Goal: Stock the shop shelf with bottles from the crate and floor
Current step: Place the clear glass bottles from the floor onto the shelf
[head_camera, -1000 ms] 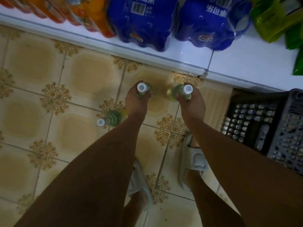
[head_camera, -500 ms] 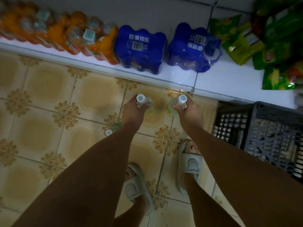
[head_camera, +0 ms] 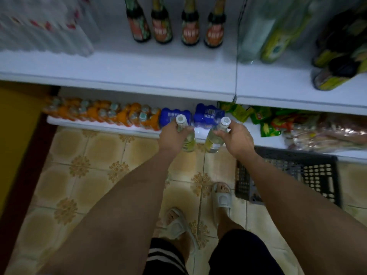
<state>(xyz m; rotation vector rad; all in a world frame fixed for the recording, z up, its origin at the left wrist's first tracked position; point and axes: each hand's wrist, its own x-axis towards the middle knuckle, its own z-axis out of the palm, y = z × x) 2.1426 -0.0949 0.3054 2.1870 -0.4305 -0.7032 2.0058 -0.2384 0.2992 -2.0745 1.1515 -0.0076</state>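
White shelves (head_camera: 139,64) are faced; one pale bottle (head_camera: 187,138) is gripped by the left hand (head_camera: 173,135), another bottle (head_camera: 213,139) by the right hand (head_camera: 237,140).

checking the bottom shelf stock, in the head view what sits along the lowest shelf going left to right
orange drink packs → blue shrink-wrapped packs, partly behind the bottle in the left hand and the bottle in the right hand → green snack bags → clear wrapped bundle

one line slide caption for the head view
Left hand and right hand each grip a white-capped bottle before stocked shelves.
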